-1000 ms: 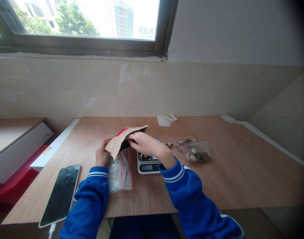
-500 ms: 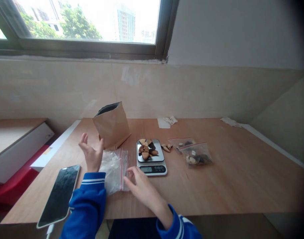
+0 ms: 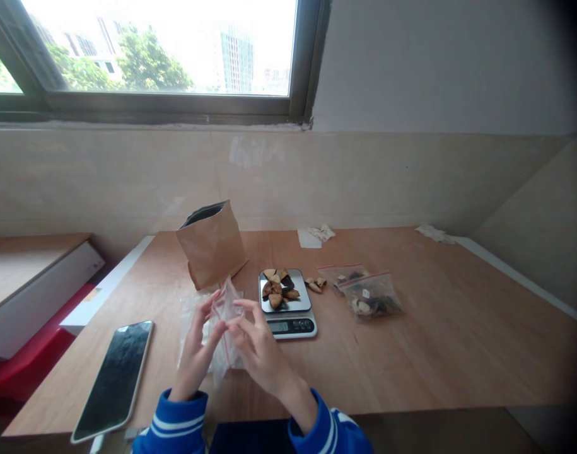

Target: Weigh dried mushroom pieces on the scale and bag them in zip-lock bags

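Observation:
My left hand (image 3: 195,348) and my right hand (image 3: 258,349) meet over the table, and both pinch the top of a clear plastic zip bag with red seal lines (image 3: 226,321). Behind them a kraft paper pouch with a dark lining (image 3: 212,247) stands upright, open at the top. To the right of my right hand is a digital kitchen scale (image 3: 287,326), holding a heap of brown and dark broken pieces (image 3: 275,289).
A smartphone (image 3: 113,380) lies left of my hands. Right of the scale are loose pieces (image 3: 315,284) and two zip bags of pieces (image 3: 371,296). White paper scraps (image 3: 315,236) lie at the back of the wooden table (image 3: 411,359).
The paper pouch stands in about the same place, out of my hands. Both hands have come together on the plastic bag and raised its top from the table.

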Tool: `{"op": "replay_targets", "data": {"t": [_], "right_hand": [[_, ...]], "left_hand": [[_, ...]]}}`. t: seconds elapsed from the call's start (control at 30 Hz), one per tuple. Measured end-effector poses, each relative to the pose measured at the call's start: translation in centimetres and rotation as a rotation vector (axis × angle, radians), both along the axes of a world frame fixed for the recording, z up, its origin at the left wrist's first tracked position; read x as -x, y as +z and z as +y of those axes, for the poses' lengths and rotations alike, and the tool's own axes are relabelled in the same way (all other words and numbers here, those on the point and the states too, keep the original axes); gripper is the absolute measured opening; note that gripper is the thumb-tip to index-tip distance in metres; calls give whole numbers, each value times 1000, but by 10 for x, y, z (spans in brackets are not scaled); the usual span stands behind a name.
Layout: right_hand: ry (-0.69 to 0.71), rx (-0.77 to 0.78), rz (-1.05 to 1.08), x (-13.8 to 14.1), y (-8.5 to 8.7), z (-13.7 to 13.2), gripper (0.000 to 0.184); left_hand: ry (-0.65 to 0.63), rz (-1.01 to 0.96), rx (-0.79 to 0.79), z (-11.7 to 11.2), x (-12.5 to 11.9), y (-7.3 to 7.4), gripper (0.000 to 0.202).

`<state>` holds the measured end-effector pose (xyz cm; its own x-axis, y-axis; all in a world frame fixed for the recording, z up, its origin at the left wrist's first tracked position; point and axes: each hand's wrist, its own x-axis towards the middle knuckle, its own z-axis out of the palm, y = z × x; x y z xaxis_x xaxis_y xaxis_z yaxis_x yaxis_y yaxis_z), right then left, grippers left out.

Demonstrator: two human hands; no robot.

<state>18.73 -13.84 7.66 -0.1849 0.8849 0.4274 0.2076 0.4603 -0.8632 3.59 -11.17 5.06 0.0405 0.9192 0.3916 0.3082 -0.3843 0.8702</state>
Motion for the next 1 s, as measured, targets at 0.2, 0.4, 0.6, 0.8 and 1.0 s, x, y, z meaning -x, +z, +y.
{"op": "replay_targets", "data": {"t": [0.2,0.4,0.6,0.8,1.0], "right_hand": [[-300,150,466,5,-12,15,29],[-136,244,484,-51,-13,20,22],[-259,71,-79,-115,-33,32,26],[-395,-78,-500,-122,-61,61,31],[-442,-59,-637,-118,-63,60,24]], "left_hand": [[269,-104,-166,3,-26,1,26],[418,-225,-217,20,-31,10,22],[413,-241,-264,41,-44,26,24],[553,-448,-322,63,-64,6,26],[703,-619,-211,64,-75,-29,28]]}}
